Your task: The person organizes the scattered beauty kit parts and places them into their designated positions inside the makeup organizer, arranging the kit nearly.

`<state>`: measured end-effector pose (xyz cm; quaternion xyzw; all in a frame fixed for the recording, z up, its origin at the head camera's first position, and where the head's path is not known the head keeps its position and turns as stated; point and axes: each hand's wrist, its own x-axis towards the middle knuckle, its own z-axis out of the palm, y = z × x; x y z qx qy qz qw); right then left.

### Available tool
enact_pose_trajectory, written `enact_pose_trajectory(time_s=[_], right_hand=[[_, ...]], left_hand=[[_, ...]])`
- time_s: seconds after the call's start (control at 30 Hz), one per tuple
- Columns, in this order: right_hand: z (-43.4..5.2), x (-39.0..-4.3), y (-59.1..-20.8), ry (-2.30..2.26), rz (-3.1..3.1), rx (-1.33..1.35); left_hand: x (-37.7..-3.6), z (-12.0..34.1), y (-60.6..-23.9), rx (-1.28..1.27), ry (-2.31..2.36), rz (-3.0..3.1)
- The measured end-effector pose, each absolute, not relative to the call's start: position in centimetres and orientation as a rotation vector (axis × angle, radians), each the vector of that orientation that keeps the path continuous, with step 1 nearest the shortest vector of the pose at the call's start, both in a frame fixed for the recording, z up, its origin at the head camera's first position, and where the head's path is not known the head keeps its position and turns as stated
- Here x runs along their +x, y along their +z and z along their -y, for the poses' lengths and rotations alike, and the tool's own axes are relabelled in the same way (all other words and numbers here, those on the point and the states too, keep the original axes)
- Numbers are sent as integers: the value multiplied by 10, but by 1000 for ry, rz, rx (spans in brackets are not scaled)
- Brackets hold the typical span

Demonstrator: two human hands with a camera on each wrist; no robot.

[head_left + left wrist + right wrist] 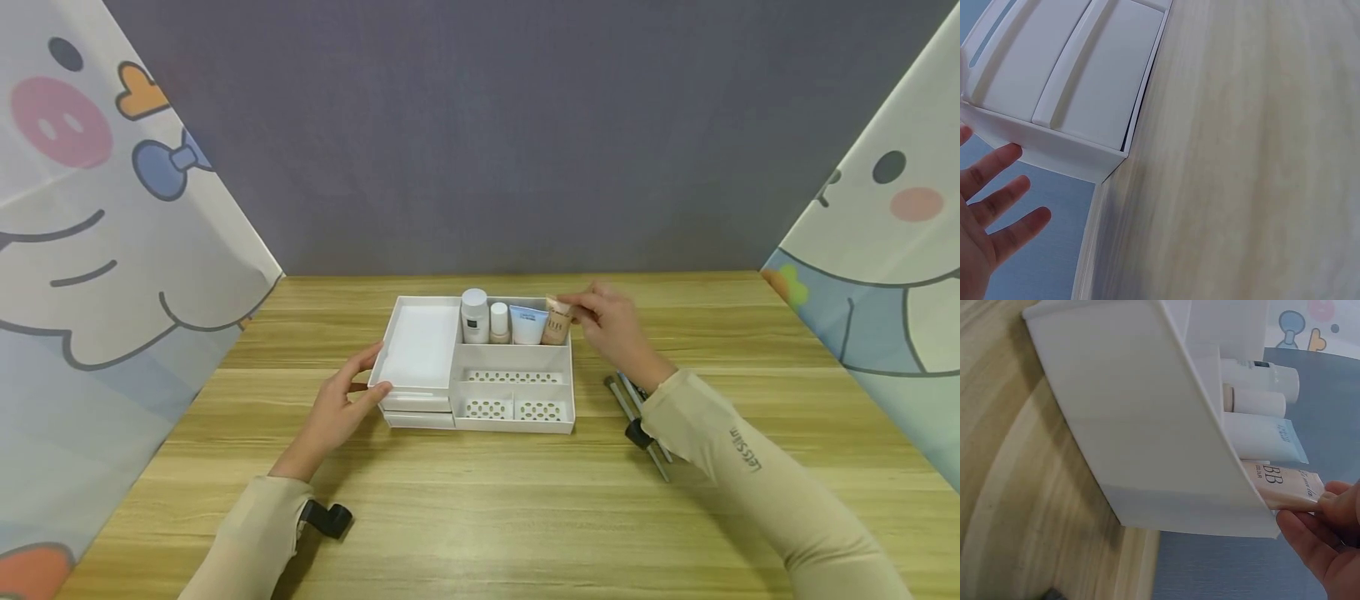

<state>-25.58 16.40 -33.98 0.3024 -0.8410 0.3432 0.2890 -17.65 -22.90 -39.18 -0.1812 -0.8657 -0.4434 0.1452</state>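
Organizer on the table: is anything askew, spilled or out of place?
Mostly tidy. In the organizer, only the beige BB tube tilts, pinched by the right hand. Brushes lie loose on the table.

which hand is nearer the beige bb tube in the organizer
Right. The right hand pinches the top of the BB tube in the back compartment; the left hand rests on the organizer at its far left side.
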Motion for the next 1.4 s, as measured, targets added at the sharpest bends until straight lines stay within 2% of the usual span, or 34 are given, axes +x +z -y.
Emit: enact_pose_trajectory(time_s=[1.4], right_hand=[[-169,-253,-352,1113,2318,780]], left_hand=[[-178,229,-392,-529,-1272,2473]])
